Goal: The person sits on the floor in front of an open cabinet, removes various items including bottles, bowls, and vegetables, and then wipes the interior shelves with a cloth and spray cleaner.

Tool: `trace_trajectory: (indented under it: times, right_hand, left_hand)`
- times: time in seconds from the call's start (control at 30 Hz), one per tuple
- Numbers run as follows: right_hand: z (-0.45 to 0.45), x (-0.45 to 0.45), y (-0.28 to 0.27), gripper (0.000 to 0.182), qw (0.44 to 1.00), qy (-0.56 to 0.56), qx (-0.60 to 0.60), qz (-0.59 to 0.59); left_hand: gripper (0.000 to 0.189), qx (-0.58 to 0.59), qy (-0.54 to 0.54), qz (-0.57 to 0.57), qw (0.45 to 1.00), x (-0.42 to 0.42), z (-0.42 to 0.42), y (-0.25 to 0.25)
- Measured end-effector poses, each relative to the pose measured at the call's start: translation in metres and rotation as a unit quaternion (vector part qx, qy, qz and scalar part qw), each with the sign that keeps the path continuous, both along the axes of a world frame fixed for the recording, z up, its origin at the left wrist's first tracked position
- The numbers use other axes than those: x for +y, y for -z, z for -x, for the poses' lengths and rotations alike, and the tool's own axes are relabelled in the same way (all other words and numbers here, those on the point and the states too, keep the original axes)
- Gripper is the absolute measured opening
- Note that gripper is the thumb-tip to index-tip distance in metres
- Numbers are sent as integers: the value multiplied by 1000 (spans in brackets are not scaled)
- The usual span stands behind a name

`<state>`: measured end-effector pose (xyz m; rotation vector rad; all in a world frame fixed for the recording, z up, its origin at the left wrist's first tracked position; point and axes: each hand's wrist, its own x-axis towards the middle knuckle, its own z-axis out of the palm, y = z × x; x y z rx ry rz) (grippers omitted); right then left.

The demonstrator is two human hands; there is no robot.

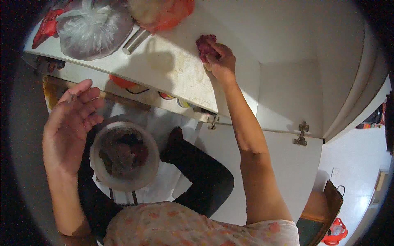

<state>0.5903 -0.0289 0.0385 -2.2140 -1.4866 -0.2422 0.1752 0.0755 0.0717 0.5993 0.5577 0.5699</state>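
Note:
My right hand [222, 59] reaches into a white cabinet and presses a bunched dark red cloth [205, 46] on the stained shelf [184, 69]. At the left, my left hand [75, 112] is raised in the air with its palm showing and fingers apart, holding nothing. Below and beside it stands a round pale bucket [154, 166] between my legs, with dark wet-looking cloth [123, 153] inside. A tied clear plastic bag [92, 33] rests on the shelf's left part. Next to it lies a metal cylinder [135, 41], partly under a red plastic bag [167, 15].
The cabinet door [264, 172] hangs open on metal hinges [301, 135] under my right arm. A lower shelf [84, 72] holds a red item [121, 81] and several small round containers. A brown bag [326, 203] and a red-orange object [335, 233] are at lower right.

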Motion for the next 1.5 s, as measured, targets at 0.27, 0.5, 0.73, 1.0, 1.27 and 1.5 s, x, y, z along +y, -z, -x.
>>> trace_trajectory:
  times: [0.27,0.5,0.73,1.0,1.27,1.5]
  right_hand:
    - [-58,-27,7,40,977,190,-34,86]
    - [33,25,13,32,988,155,-1,15]
    - [-38,-108,-37,20,961,143,227,-69]
    - [-72,-236,46,24,943,293,96,-129]
    - [78,-85,14,30,989,79,90,-89]
    - [-33,-217,10,25,920,290,252,-78]
  left_hand:
    - [49,11,-2,3,1000,8,9,2]
    - [46,-3,18,-4,1000,8,2,11]
    - [45,1,24,13,1000,7,6,19]
    - [44,-9,41,12,999,11,6,12]
    - [40,2,63,-17,998,9,-23,32]
    - [45,27,90,-15,995,13,-23,45]
